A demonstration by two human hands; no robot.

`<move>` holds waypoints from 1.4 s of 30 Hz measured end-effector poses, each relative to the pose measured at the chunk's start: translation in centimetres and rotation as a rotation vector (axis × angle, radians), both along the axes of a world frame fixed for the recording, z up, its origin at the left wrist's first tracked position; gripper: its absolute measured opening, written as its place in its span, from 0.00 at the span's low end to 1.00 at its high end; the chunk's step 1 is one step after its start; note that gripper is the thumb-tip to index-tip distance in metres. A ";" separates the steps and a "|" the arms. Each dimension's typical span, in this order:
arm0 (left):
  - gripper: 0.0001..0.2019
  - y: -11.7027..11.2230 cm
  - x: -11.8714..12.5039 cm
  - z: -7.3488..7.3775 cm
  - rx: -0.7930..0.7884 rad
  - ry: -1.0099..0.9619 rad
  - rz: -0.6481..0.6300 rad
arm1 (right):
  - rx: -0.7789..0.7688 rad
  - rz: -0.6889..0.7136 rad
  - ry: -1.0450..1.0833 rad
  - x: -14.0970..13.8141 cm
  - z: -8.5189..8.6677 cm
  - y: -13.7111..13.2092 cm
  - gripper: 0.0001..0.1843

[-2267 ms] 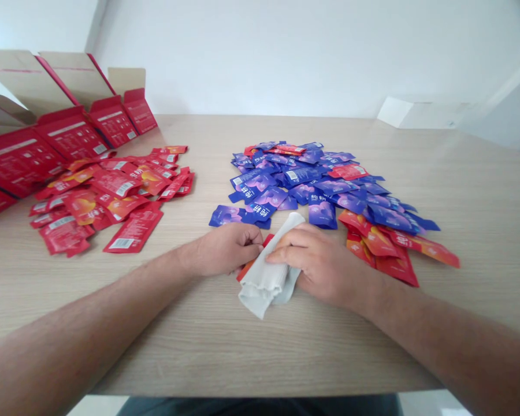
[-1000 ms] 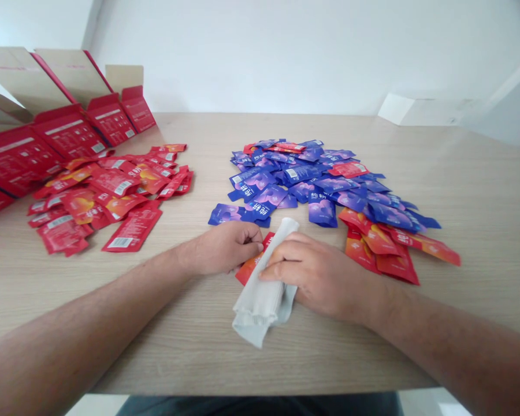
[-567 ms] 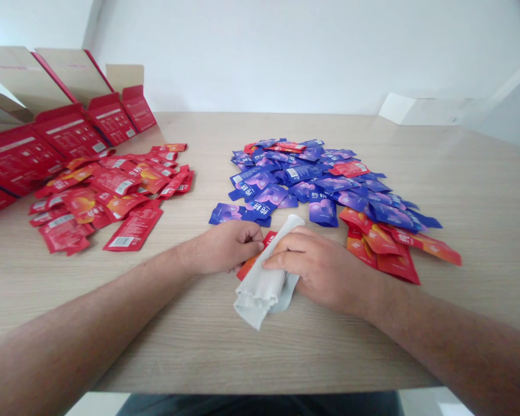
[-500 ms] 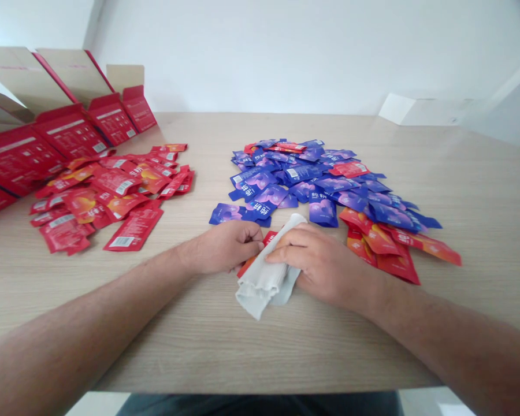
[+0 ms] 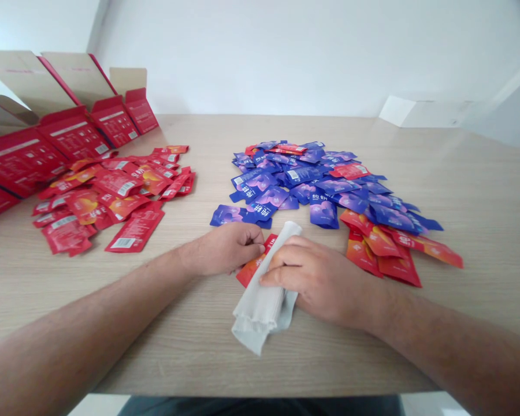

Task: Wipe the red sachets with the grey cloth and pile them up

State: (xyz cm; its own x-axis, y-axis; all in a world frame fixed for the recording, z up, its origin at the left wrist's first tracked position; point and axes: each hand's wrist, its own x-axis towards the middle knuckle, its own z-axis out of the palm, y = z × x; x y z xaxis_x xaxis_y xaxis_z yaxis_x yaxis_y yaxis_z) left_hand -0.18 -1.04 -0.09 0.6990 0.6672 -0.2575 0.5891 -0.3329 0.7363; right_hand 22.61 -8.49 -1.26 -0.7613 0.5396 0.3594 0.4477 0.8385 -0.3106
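From the head view, the left hand [image 5: 227, 249] sits curled, its grip closed loosely at the edge of an orange-red sachet [image 5: 250, 270], though whether it truly holds that sachet cannot be told. The right hand [image 5: 320, 283] lies across a grey ribbed cloth [image 5: 260, 306], its grip clasping the cloth down over the sachet, which shows only in a strip between the two hands. Cloth and sachet lie near the front of the light wood counter [image 5: 329, 364], just below the spread piles. To the right of the hands, a loose heap of blue-purple sachets [image 5: 303, 185] is still spread out, with a smaller group of orange-red sachets [image 5: 381, 248] touching its near edge. To the left, a separate pile of red sachets [image 5: 108, 196] lies just beside a row of red printed cartons [image 5: 71, 136] with their cardboard flaps open. All of these lie loose on the counter, and none shows in a carton. Against the earliest frame, the cloth now stretches longer toward the person, its frayed end further down the counter, and more of the orange-red sachet shows beside the left hand. The piles look unchanged.
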 end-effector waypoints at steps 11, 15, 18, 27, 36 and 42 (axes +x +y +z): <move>0.09 -0.1 0.0 0.1 -0.034 -0.022 0.004 | -0.017 -0.003 0.002 0.1 0.1 0.2 0.15; 0.09 0.0 0.0 0.0 -0.012 -0.017 0.015 | -0.017 -0.035 0.004 0.1 0.1 0.2 0.15; 0.09 0.0 -0.1 -0.1 -0.033 0.008 0.022 | -0.026 -0.132 0.023 0.2 0.1 0.4 0.17; 0.10 -0.1 0.0 0.2 -0.024 0.002 0.002 | -0.037 -0.069 0.011 0.1 0.1 0.0 0.14; 0.10 -0.2 0.1 0.2 -0.025 -0.011 0.008 | -0.012 -0.021 0.005 0.1 0.0 0.0 0.13; 0.09 -0.3 0.2 0.2 -0.069 -0.006 0.026 | -0.018 -0.126 0.032 0.4 -0.2 0.4 0.17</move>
